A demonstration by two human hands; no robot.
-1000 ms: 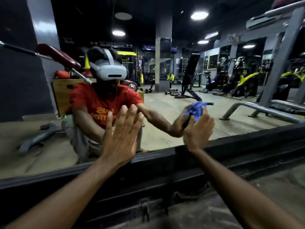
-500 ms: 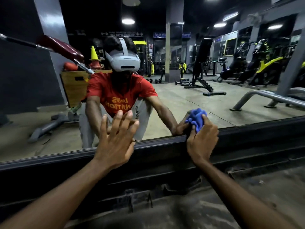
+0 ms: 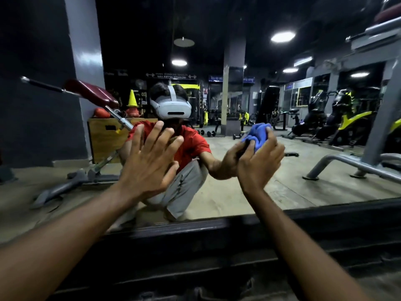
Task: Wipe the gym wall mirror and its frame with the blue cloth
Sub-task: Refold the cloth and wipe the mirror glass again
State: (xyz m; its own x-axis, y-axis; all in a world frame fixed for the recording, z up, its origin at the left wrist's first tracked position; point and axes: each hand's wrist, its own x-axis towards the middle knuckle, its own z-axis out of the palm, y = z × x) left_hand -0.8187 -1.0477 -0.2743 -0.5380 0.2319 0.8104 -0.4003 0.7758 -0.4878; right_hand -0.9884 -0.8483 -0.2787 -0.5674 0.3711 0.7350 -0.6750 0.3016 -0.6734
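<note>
Just right of centre, my right hand (image 3: 260, 164) grips the bunched blue cloth (image 3: 257, 134) against the mirror (image 3: 282, 181), above the dark frame (image 3: 325, 216) along its lower edge. My left hand (image 3: 149, 161), fingers spread flat, seems braced on the glass. I'd press evenly, overlapping strokes down to the frame.

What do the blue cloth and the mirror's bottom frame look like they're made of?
The blue cloth looks like soft matte fabric, maybe microfibre: it bunches in thick folds in the right hand. The frame is a dark, dull strip, perhaps painted metal or wood; too blurred to say.
</note>
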